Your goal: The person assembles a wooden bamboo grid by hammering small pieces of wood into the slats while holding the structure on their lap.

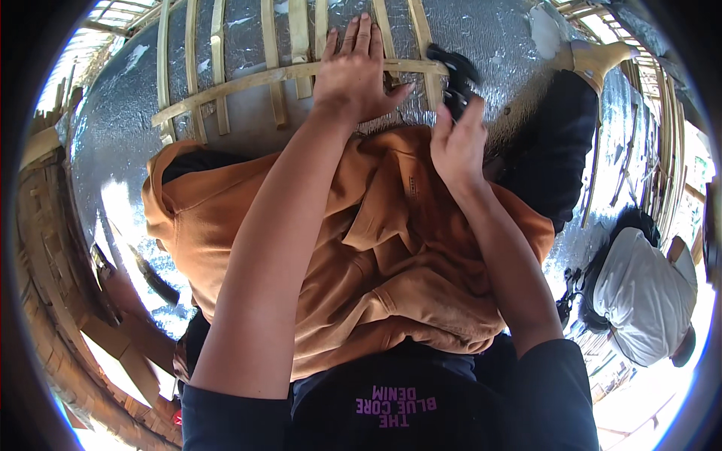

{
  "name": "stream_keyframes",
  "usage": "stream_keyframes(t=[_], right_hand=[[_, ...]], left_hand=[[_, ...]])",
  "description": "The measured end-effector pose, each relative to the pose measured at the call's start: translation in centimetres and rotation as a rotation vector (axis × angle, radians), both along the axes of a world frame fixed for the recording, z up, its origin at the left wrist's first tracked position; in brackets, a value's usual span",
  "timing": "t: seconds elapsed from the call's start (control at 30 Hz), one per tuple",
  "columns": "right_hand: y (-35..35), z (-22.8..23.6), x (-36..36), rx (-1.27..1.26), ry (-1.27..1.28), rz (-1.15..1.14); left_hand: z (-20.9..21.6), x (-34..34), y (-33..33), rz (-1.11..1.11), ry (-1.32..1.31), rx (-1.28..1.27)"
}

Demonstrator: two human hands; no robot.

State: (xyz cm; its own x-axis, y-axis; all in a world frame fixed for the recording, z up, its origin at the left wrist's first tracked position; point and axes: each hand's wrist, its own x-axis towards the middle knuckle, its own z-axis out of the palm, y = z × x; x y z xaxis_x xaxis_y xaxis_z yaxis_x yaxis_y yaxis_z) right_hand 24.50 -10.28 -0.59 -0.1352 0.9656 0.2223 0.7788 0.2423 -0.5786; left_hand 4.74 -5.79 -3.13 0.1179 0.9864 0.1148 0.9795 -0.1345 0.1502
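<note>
Pale bamboo strips lie side by side, with a longer strip crossing them. My left hand presses flat on the strips beside this crosspiece, fingers stretched out and thumb apart. Closed round a black hand tool, my right hand is just beyond the crosspiece's right end. Motion blurs the tool, so its exact kind is unclear. An orange-brown garment covers my lap below both hands.
A shiny silver sheet spreads under the strips. A bare foot rests at the upper right. Someone in a white shirt sits at the right, near more loose strips. Woven bamboo borders the left side.
</note>
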Motion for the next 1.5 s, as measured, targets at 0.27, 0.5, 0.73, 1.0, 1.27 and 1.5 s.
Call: stream_keyframes(t=[0.27, 0.5, 0.73, 1.0, 1.27, 1.5], right_hand=[[0.2, 1.4, -0.4, -0.057, 0.028, 0.078], [0.1, 0.5, 0.5, 0.224, 0.046, 0.144], [-0.3, 0.9, 0.3, 0.144, 0.05, 0.075], [-0.2, -0.3, 0.4, 0.205, -0.004, 0.115], [0.0, -0.2, 0.1, 0.061, 0.019, 0.03], [-1.1, -1.1, 0.9, 0.054, 0.024, 0.133]], left_hand=[[0.6, -0.2, 0.2, -0.002, 0.02, -0.017], [0.8, -0.1, 0.1, 0.004, 0.064, -0.051], [1.0, 0.1, 0.5, 0.004, 0.081, -0.039], [0.7, 0.3, 0.2, -0.007, 0.054, -0.03], [0.5, 0.1, 0.7, -0.002, 0.032, -0.026], [0.3, 0.5, -0.5, -0.007, 0.024, -0.043]])
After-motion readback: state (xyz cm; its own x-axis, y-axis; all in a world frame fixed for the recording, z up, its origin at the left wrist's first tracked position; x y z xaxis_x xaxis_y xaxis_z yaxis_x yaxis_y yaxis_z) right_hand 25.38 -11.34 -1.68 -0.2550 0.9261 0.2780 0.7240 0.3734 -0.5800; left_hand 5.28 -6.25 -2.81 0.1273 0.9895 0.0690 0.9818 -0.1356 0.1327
